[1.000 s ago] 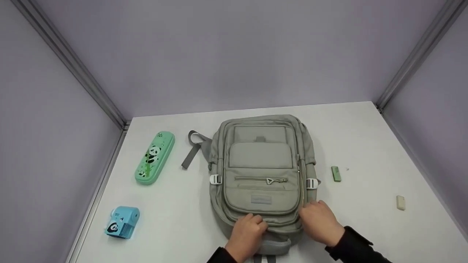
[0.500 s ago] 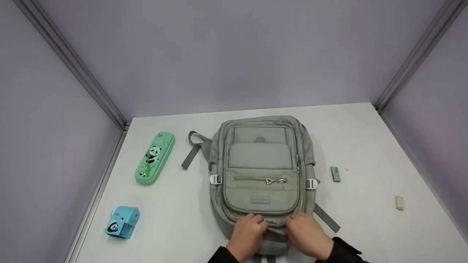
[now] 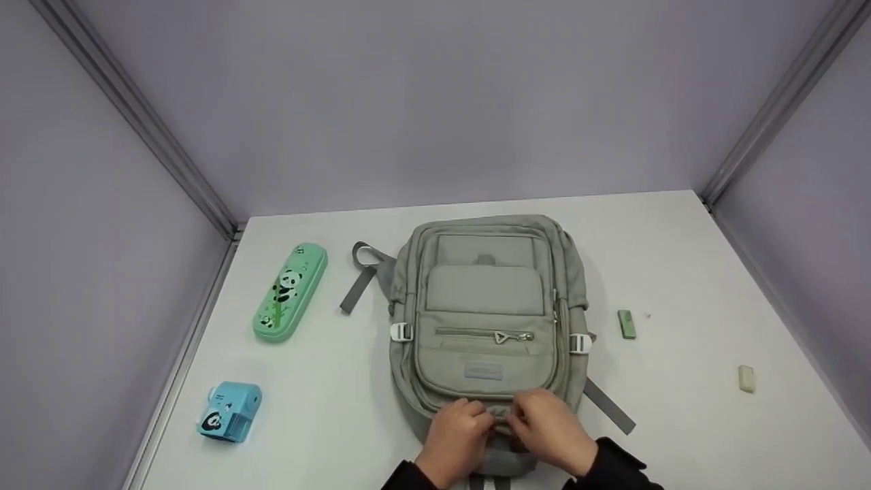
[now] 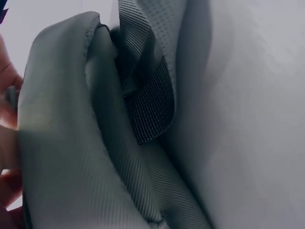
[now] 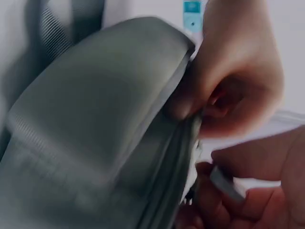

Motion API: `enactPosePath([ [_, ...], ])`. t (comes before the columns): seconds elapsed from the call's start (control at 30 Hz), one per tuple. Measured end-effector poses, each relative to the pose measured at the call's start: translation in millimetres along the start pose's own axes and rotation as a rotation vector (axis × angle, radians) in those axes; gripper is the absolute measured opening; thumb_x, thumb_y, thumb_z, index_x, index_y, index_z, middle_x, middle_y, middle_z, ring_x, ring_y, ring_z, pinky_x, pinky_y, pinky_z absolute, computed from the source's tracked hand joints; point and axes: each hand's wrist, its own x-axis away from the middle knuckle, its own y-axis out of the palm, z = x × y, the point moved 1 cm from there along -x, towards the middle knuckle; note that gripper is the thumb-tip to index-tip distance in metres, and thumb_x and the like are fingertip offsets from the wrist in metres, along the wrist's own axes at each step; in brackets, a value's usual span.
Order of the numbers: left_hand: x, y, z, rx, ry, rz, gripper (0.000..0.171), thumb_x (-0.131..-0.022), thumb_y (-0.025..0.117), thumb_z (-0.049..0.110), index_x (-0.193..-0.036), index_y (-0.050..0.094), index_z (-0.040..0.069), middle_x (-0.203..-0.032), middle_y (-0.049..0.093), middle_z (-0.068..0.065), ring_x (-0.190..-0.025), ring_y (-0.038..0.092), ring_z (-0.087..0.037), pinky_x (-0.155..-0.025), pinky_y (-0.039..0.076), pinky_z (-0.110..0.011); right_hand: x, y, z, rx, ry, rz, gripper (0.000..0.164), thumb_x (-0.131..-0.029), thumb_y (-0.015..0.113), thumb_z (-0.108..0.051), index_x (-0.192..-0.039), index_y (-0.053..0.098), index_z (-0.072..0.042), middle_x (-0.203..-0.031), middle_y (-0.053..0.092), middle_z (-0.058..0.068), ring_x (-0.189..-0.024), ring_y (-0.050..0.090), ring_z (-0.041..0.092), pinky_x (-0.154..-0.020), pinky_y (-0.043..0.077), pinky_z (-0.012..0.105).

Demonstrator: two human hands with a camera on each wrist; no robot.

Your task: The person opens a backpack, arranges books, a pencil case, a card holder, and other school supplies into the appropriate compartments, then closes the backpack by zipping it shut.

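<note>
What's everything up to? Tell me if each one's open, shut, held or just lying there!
Bag: lying front up, held
Front zip: looks shut
Pencil case: shut, lying flat
Blue thing: resting, not held
Green block: lying flat
White block: lying flat
Left hand: gripping the bag
Right hand: pinching a grey tab

The person's 2 hands, backs upward and near each other. The left hand (image 3: pixel 454 435) grips with curled fingers, its forearm (image 3: pixel 410 478) slanting in from lower left; the right hand (image 3: pixel 550 430) pinches between thumb and fingers, wrist angled inward toward the left.
</note>
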Motion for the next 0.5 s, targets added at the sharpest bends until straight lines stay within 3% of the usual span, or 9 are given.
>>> enactPosePath([
  [0.1, -0.4, -3.5, -0.1, 0.072, -0.018, -0.072, 0.014, -0.076, 0.081, 0.018, -0.072, 0.068, 0.021, -0.068, 0.054, 0.007, -0.062, 0.052, -0.009, -0.055, 0.033, -0.017, 5, -6, 14, -0.004, -0.017, -0.035, 0.019, -0.087, 0.070, -0.011, -0.073, 0.059, -0.017, -0.068, 0.051, -0.010, -0.066, 0.042, 0.001, -0.061, 0.034, 0.023],
  [0.23, -7.4, -11.2, -0.4, 0.193, -0.101, -0.279, 0.004, -0.084, 0.078, 0.023, -0.086, 0.075, 0.021, -0.077, 0.061, 0.007, -0.072, 0.059, -0.010, -0.064, 0.044, -0.021, 10, -17, 33, -0.037, -0.017, -0.138, 0.016, -0.089, 0.071, -0.016, -0.077, 0.061, -0.018, -0.074, 0.055, -0.010, -0.069, 0.044, 0.000, -0.062, 0.036, 0.023],
  [0.33, -16.4, -14.7, 3.5, 0.255, -0.186, -0.432, 0.010, -0.092, 0.070, 0.027, -0.097, 0.075, 0.020, -0.086, 0.065, 0.005, -0.081, 0.062, -0.011, -0.072, 0.049, -0.024, 9, -26, 44, -0.068, 0.003, -0.200, 0.012, -0.090, 0.071, -0.019, -0.081, 0.063, -0.019, -0.077, 0.056, -0.010, -0.071, 0.046, 0.000, -0.062, 0.038, 0.023],
  [0.4, -22.9, -14.6, 9.0, 0.269, -0.224, -0.494, 0.017, -0.096, 0.065, 0.028, -0.106, 0.073, 0.018, -0.094, 0.068, 0.002, -0.088, 0.065, -0.013, -0.076, 0.051, -0.026, 8, -31, 51, -0.043, -0.012, -0.171, 0.009, -0.089, 0.072, -0.017, -0.084, 0.065, -0.018, -0.080, 0.058, -0.009, -0.073, 0.049, 0.002, -0.064, 0.041, 0.024],
  [0.5, -31.9, -11.8, 19.7, 0.263, -0.247, -0.568, 0.027, -0.099, 0.060, 0.028, -0.122, 0.067, 0.016, -0.109, 0.069, -0.002, -0.101, 0.066, -0.016, -0.084, 0.053, -0.029, 3, -36, 65, 0.097, -0.058, -0.021, 0.013, -0.083, 0.077, -0.012, -0.092, 0.068, -0.014, -0.090, 0.063, -0.003, -0.083, 0.058, 0.012, -0.072, 0.050, 0.032],
])
